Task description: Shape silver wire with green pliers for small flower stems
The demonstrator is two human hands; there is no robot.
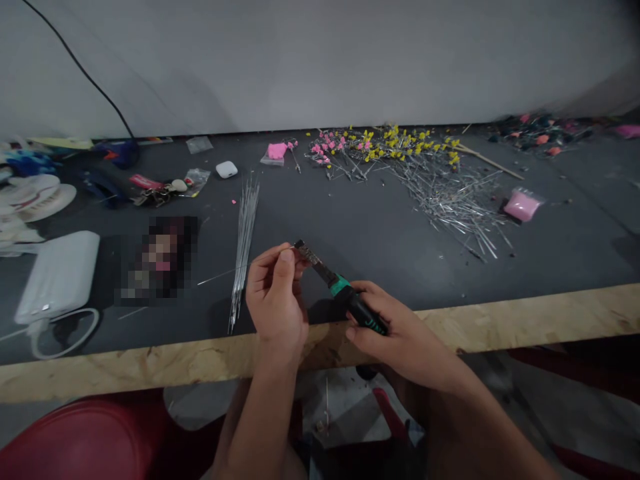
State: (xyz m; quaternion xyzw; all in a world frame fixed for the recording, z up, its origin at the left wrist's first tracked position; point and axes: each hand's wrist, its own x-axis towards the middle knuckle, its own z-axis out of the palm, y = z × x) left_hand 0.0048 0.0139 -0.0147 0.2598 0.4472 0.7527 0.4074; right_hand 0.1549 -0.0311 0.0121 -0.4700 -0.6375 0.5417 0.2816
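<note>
Fingers of the left hand are pinched together, thumb against forefinger, on a thin wire. The wire runs out to the left of the grip, low over the dark tabletop, and its other end is at the tip of the pliers. Whether the pliers bite on that end is too small to tell. The right hand is curled around the black handle of the pliers, thumb on the near side; a green band sits where the handle meets the metal nose, which points up and left toward the left fingertips. Both hands are close to the wooden front edge of the table.

Just left of the left hand lies a narrow bundle of wires, roughly lined up front to back. Farther back on the right is a loose heap of wires, crossing every way, with yellow tips and pink tips along its back. A wooden stick lies behind the heap, and a pink packet is beside its right side. On the left are a small white case, some keys and a white power bank.
</note>
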